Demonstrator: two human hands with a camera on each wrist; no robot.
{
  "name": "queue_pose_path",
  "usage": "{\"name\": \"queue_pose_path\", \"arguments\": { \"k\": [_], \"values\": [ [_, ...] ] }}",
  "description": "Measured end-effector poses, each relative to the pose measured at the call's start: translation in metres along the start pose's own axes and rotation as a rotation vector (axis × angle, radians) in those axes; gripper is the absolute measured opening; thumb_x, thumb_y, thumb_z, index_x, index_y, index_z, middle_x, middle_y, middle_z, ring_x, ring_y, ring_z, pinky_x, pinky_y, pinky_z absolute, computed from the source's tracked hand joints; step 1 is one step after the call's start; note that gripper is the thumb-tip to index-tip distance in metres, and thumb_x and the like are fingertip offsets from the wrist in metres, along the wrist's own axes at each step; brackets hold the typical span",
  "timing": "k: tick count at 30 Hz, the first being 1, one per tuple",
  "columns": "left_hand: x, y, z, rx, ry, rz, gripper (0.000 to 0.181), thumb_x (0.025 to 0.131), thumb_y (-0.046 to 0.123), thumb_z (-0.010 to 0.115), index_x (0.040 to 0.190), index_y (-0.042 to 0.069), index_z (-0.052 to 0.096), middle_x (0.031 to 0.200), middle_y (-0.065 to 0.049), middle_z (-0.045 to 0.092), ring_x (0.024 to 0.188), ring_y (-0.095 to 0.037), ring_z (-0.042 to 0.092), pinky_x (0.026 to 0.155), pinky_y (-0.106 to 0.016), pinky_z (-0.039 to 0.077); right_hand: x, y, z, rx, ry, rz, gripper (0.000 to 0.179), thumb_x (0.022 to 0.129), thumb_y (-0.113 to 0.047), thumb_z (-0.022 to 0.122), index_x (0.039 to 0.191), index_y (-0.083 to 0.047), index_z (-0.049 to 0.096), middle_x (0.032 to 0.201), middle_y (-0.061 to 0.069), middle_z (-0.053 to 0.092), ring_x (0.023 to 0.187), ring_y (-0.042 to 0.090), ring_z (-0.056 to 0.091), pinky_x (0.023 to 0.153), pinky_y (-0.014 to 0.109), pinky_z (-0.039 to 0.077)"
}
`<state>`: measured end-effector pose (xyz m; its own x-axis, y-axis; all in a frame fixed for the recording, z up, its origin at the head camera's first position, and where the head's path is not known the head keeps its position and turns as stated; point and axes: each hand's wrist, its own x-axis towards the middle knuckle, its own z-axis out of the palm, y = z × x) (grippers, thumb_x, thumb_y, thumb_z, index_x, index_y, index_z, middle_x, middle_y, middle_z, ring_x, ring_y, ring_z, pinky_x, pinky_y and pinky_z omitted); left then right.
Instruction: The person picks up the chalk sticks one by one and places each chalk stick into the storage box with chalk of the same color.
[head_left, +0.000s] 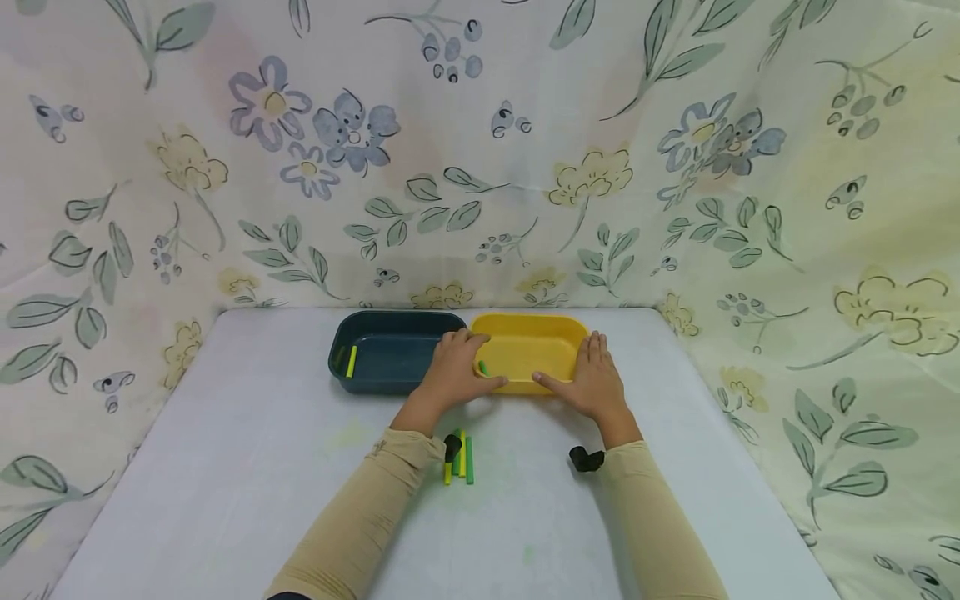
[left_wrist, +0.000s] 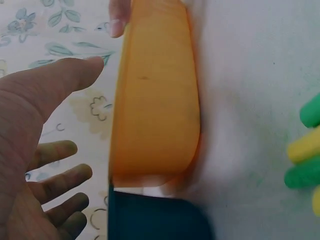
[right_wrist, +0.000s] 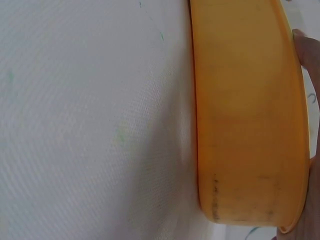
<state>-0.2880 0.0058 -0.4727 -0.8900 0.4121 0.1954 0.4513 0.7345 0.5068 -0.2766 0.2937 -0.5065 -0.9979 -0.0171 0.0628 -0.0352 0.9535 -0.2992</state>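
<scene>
Head view: right hand with fingers straight and close together, laid along the right end of the yellow tray, thumb out at its near rim, nothing gripped. Left hand spread wide and empty at the tray's left end, contact there unclear. Seen between left thumb and fingers, inside the yellow tray, a green stick. Left of the left hand, a dark tray with a yellow stick. Beside the left wrist, loose sticks on the white table.

Left hand beside yellow-orange tray, teal tray, coloured sticks
</scene>
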Motion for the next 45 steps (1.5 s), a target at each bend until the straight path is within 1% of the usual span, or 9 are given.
{"name": "queue_pose_path", "arguments": {
  "k": [3, 7, 11, 16, 21, 24, 33, 37, 45],
  "values": [
    [-0.009, -0.002, -0.005, -0.024, 0.002, 0.028, 0.082, 0.088, 0.053, 0.084, 0.151, 0.007, 0.058, 0.134, -0.015, 0.059, 0.115, -0.030, 0.047, 0.105, -0.050, 0.042, 0.000, -0.001, 0.000, -0.002, -0.003, 0.001, 0.141, 0.084, -0.093, 0.051, 0.165, 0.013, 0.003, 0.175, 0.029, -0.007, 0.166, 0.044, -0.003, 0.135, 0.056, 0.009],
    [-0.023, -0.004, -0.010, -0.043, -0.017, 0.051, 0.084, 0.087, 0.054, 0.085, 0.151, 0.007, 0.058, 0.135, -0.016, 0.060, 0.119, -0.031, 0.048, 0.108, -0.050, 0.042, 0.001, -0.001, 0.000, -0.012, -0.009, 0.008, 0.142, 0.084, -0.094, 0.049, 0.165, 0.012, 0.002, 0.175, 0.029, -0.008, 0.166, 0.044, -0.004, 0.135, 0.056, 0.009],
    [-0.036, -0.004, -0.015, -0.041, -0.012, 0.049, 0.085, 0.085, 0.058, 0.085, 0.151, 0.011, 0.059, 0.139, -0.012, 0.060, 0.128, -0.031, 0.048, 0.114, -0.051, 0.041, 0.001, 0.000, 0.001, -0.009, -0.008, 0.013, 0.143, 0.083, -0.095, 0.049, 0.165, 0.012, 0.003, 0.175, 0.028, -0.008, 0.166, 0.043, -0.004, 0.135, 0.056, 0.009],
    [-0.052, -0.002, -0.020, -0.060, -0.005, 0.055, 0.085, 0.085, 0.058, 0.085, 0.152, 0.013, 0.059, 0.139, -0.011, 0.060, 0.132, -0.032, 0.048, 0.116, -0.053, 0.041, 0.002, 0.002, 0.003, -0.011, -0.009, 0.016, 0.143, 0.083, -0.095, 0.048, 0.165, 0.012, 0.002, 0.175, 0.029, -0.007, 0.166, 0.044, -0.005, 0.135, 0.057, 0.008],
    [-0.065, -0.003, -0.020, -0.074, -0.006, 0.061, 0.084, 0.086, 0.060, 0.084, 0.151, 0.013, 0.060, 0.138, -0.010, 0.060, 0.135, -0.033, 0.047, 0.117, -0.054, 0.040, 0.001, 0.002, 0.002, -0.022, -0.008, 0.011, 0.143, 0.084, -0.096, 0.047, 0.165, 0.014, 0.003, 0.175, 0.032, -0.002, 0.165, 0.046, -0.003, 0.134, 0.058, 0.009],
    [-0.072, -0.004, -0.019, -0.088, 0.000, 0.062, 0.082, 0.085, 0.059, 0.084, 0.149, 0.012, 0.062, 0.138, -0.009, 0.060, 0.138, -0.033, 0.047, 0.118, -0.056, 0.040, 0.001, 0.001, 0.000, -0.019, -0.004, 0.008, 0.142, 0.084, -0.095, 0.047, 0.165, 0.014, 0.003, 0.175, 0.033, -0.001, 0.165, 0.046, -0.003, 0.134, 0.058, 0.010],
    [-0.093, -0.005, -0.014, -0.080, -0.012, 0.057, 0.079, 0.084, 0.058, 0.086, 0.146, 0.012, 0.066, 0.136, -0.008, 0.062, 0.132, -0.032, 0.051, 0.113, -0.057, 0.044, -0.001, 0.001, 0.000, -0.011, -0.027, 0.017, 0.143, 0.084, -0.096, 0.047, 0.165, 0.012, -0.001, 0.175, 0.029, -0.010, 0.165, 0.045, -0.006, 0.135, 0.057, 0.007],
    [-0.102, -0.007, -0.009, -0.099, -0.032, 0.068, 0.076, 0.084, 0.056, 0.087, 0.144, 0.014, 0.067, 0.134, -0.007, 0.063, 0.132, -0.031, 0.051, 0.114, -0.056, 0.044, -0.001, 0.001, 0.001, -0.011, -0.030, 0.019, 0.143, 0.084, -0.096, 0.046, 0.165, 0.012, -0.001, 0.175, 0.030, -0.010, 0.165, 0.045, -0.006, 0.135, 0.058, 0.007],
    [-0.115, -0.015, 0.006, -0.165, -0.091, 0.075, 0.077, 0.083, 0.055, 0.088, 0.141, 0.009, 0.067, 0.128, -0.010, 0.063, 0.126, -0.030, 0.053, 0.109, -0.056, 0.045, -0.001, 0.000, 0.001, -0.005, -0.035, 0.016, 0.144, 0.084, -0.097, 0.045, 0.165, 0.011, -0.003, 0.175, 0.029, -0.010, 0.165, 0.045, -0.007, 0.134, 0.058, 0.006]
  ]
}}
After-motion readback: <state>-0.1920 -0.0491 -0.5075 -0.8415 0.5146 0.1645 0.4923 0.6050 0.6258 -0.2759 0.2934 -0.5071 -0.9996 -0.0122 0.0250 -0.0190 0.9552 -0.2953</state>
